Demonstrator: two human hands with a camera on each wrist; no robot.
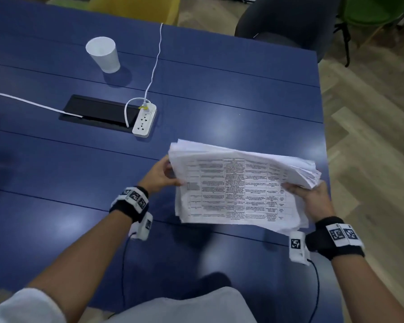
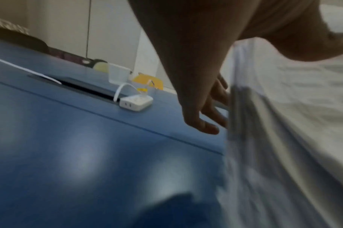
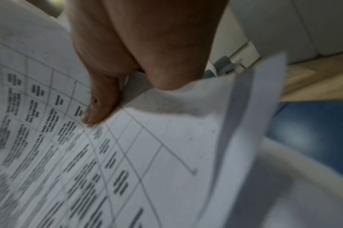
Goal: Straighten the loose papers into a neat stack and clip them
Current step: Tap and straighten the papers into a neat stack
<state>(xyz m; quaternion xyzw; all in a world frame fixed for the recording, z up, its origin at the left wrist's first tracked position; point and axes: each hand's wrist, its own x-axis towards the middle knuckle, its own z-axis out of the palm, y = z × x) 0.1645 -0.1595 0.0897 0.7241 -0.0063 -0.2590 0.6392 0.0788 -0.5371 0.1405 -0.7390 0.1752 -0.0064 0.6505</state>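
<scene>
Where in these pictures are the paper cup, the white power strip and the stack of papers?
paper cup (image 1: 104, 54): head view, on the middle of its white side wall.
white power strip (image 1: 144, 121): head view, on its socket face.
stack of papers (image 1: 233, 190): head view, on the printed table of the top sheet.

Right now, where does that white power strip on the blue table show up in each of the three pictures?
Head view: the white power strip lies left of centre on the blue table, beyond the papers, beside a black hatch.
Left wrist view: the strip sits mid-frame, left of the left hand.
Right wrist view: not in it; papers and the right hand fill the picture.
Shared landmark: the blue table.
</scene>
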